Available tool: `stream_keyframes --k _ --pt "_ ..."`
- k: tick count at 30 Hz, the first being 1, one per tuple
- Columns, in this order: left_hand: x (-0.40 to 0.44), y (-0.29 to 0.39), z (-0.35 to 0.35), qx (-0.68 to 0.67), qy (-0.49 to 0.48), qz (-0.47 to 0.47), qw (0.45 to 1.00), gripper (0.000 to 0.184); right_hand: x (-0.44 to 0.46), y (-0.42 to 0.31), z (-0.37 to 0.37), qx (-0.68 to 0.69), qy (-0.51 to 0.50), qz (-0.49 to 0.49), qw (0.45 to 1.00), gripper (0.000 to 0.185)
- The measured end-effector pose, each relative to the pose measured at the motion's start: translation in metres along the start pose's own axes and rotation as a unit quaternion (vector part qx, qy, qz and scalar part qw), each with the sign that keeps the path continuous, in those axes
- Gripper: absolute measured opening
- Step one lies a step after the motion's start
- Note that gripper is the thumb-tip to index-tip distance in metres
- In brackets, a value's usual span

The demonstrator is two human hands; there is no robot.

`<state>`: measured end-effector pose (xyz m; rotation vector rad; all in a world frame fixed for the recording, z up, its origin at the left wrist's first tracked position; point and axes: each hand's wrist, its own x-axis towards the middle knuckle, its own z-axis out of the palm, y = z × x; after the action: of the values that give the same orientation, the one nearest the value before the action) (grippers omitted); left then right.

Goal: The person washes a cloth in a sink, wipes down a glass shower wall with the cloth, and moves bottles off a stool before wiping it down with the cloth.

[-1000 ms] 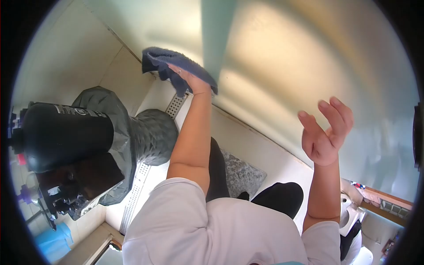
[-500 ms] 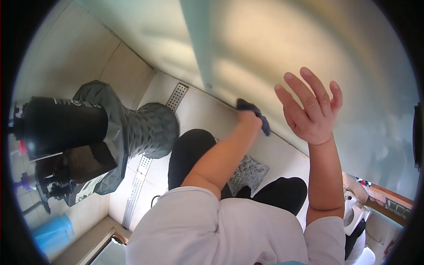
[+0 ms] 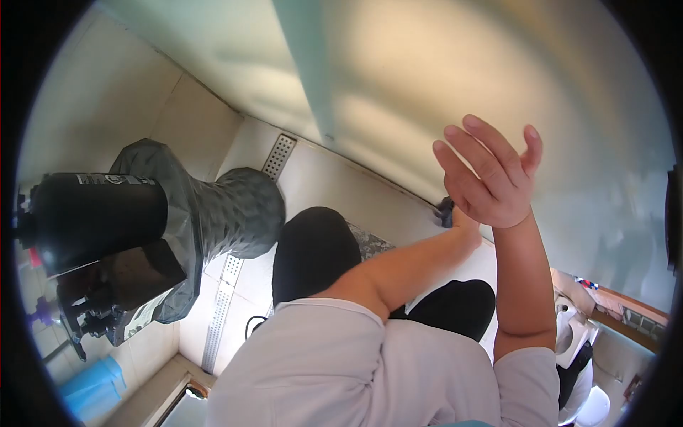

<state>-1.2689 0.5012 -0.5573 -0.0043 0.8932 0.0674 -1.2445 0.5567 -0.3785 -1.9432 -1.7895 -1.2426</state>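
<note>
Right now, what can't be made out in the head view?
Head view:
Left hand: fingers mostly hidden behind the right hand; grip on the dark cloth unclear.
Mottled grey slab: partly covered by the left knee and left forearm.
Black bottle: print too small, blurred.
Dark object, far right: cut off by lens border.

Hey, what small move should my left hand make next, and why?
Perhaps slide the dark cloth along the foot of the pale panel: your left hand has it low there, near the floor, while your right hand is raised, apparently empty.
</note>
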Motion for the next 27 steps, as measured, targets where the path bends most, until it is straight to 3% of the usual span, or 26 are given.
stream_keyframes --k 2,3,5,6,8,9,12,13,14,15,17,18,21,24,25,27 --pt "-0.016 0.024 0.003 0.015 -0.019 -0.047 0.999 0.009 -0.001 0.002 -0.009 0.05 -0.017 -0.004 0.999 0.025" --pt "-0.023 0.047 0.004 0.025 -0.026 -0.06 0.998 0.009 -0.001 0.001 -0.014 0.11 0.002 0.04 0.993 0.021" --pt "-0.032 0.112 0.007 0.045 -0.022 -0.027 0.998 0.01 -0.004 -0.002 -0.027 0.225 0.043 0.131 0.965 0.013" --pt "-0.035 0.148 0.008 0.053 -0.013 -0.007 0.998 0.011 -0.013 -0.002 -0.036 0.212 0.037 0.138 0.967 0.015" --pt "-0.032 0.212 0.004 0.122 -0.073 0.086 0.986 0.016 -0.052 -0.019 -0.036 0.247 0.032 0.251 0.935 0.016" --pt "-0.025 0.239 -0.007 0.174 -0.098 0.104 0.974 0.008 -0.075 -0.033 -0.029 0.265 0.031 0.306 0.914 0.017" --pt "-0.02 0.25 -0.008 0.207 -0.104 0.206 0.951 0.011 -0.136 -0.096 0.007 0.451 -0.058 0.537 0.711 0.019" --pt "-0.022 0.248 -0.009 0.219 -0.118 0.231 0.941 0.011 -0.153 -0.113 0.021 0.519 -0.105 0.578 0.621 0.02" --pt "-0.035 0.233 -0.007 0.193 -0.096 0.238 0.947 0.009 -0.156 -0.126 0.031 0.561 -0.15 0.587 0.564 0.022" --pt "-0.055 0.224 -0.002 0.216 -0.134 0.228 0.94 0.008 -0.152 -0.136 0.041 0.6 -0.194 0.591 0.503 0.024" --pt "-0.093 0.215 0.005 0.26 -0.206 0.212 0.919 0.011 -0.124 -0.148 0.055 0.614 -0.203 0.571 0.506 0.031" --pt "-0.093 0.219 -0.001 0.305 -0.254 0.235 0.887 0.021 -0.109 -0.151 0.06 0.621 -0.207 0.56 0.507 0.034" --pt "-0.103 0.237 0.004 0.447 -0.286 0.367 0.764 0.024 -0.058 -0.139 0.055 0.595 -0.138 0.557 0.563 0.04" --pt "-0.145 0.249 0.037 0.547 -0.247 0.558 0.573 0.022 -0.025 -0.113 0.055 0.454 0.163 0.498 0.721 0.033" --pt "-0.163 0.249 0.055 0.478 -0.291 0.575 0.597 0.024 -0.003 -0.092 0.038 0.469 0.197 0.447 0.736 0.026" --pt "-0.187 0.237 0.083 0.374 -0.346 0.655 0.559 0.038 0.041 -0.047 0.0 0.491 0.267 0.369 0.742 0.017"
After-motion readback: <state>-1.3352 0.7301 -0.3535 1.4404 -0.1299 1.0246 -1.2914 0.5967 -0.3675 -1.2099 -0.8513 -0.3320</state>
